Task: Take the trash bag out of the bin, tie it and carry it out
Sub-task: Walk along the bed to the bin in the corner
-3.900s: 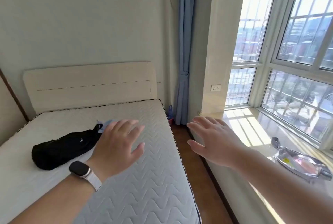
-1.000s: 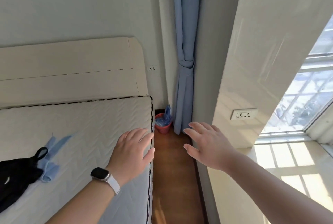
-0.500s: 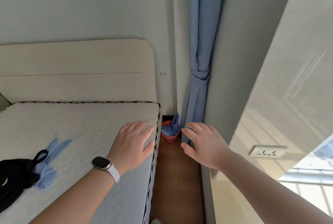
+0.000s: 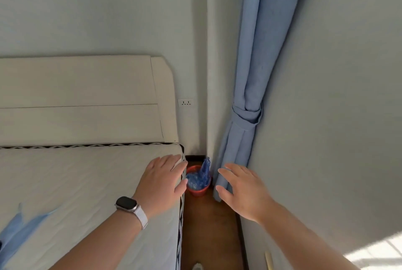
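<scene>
A small red bin (image 4: 199,191) stands on the wooden floor in the room's corner, lined with a blue trash bag (image 4: 198,178) whose loose end sticks up on the right. My left hand (image 4: 162,184), with a watch on the wrist, hovers open over the mattress corner just left of the bin. My right hand (image 4: 241,189) is held out open to the bin's right, in front of the curtain's foot. Neither hand touches the bag.
A bed (image 4: 82,193) with a cream headboard fills the left. A tied blue curtain (image 4: 245,122) hangs by the wall on the right. A narrow strip of wooden floor (image 4: 208,230) runs between bed and wall. Blue cloth (image 4: 13,232) lies on the mattress.
The view has closed in on the corner, so the bin and bag appear larger and nearer. Both hands stay open and outstretched, now flanking the bin.
</scene>
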Tool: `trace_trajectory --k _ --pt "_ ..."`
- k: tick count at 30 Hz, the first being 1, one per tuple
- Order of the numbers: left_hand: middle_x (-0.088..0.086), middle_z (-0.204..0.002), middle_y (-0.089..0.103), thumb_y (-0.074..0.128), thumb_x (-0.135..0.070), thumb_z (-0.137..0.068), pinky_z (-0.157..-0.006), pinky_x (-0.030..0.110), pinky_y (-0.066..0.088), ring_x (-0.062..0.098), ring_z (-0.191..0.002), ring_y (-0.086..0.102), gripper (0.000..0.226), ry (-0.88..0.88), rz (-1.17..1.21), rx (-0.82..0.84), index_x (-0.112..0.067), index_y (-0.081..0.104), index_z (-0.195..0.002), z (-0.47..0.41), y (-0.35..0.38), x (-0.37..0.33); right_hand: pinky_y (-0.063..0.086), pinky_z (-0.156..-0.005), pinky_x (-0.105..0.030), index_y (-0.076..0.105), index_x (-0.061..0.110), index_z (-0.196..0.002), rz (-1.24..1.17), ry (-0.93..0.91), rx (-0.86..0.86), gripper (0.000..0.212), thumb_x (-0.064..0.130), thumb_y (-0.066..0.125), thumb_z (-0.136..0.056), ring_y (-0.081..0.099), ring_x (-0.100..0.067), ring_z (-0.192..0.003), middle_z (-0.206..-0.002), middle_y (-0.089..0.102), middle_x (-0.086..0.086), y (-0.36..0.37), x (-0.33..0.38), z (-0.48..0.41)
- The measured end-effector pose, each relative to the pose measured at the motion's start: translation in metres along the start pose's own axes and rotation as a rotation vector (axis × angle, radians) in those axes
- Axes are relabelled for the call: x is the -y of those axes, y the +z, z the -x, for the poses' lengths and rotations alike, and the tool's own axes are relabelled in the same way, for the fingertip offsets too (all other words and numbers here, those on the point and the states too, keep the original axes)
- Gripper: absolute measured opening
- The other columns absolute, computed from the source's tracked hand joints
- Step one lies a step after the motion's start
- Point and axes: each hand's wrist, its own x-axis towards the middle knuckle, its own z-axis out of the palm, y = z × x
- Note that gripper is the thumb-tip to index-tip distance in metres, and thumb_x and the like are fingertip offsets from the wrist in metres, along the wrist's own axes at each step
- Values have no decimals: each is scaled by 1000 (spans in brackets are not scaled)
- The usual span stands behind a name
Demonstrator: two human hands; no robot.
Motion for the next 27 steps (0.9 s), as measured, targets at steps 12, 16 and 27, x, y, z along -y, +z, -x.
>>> trace_trajectory --k 12,16,27 --pt "4 -125 65 55 -44 -84 -97 43 45 26 -116 60 44 61 56 96 -21 61 -122 -124 77 110 27 -110 -37 36 26 -142 27 57 109 68 60 20 -84 35 -19 -136 -150 38 1 9 -27 -161" --pt "4 -124 66 53 -45 -84 -95 42 47 25 -114 62 44 37 79 127 -21 62 -120 -154 102 127 30 -108 -38 37 24 -142 28 75 135 63 57 25 -89 35 -19 -136 -150 38 -1 20 -46 -202" --pt "1 -122 65 58 -44 -84 -93 38 48 23 -112 60 41 -46 204 259 -23 59 -119 -255 242 128 39 -101 -38 48 19 -133 -65 102 236 63 54 25 -87 48 -22 -125 -138 51 -4 133 -128 -318"
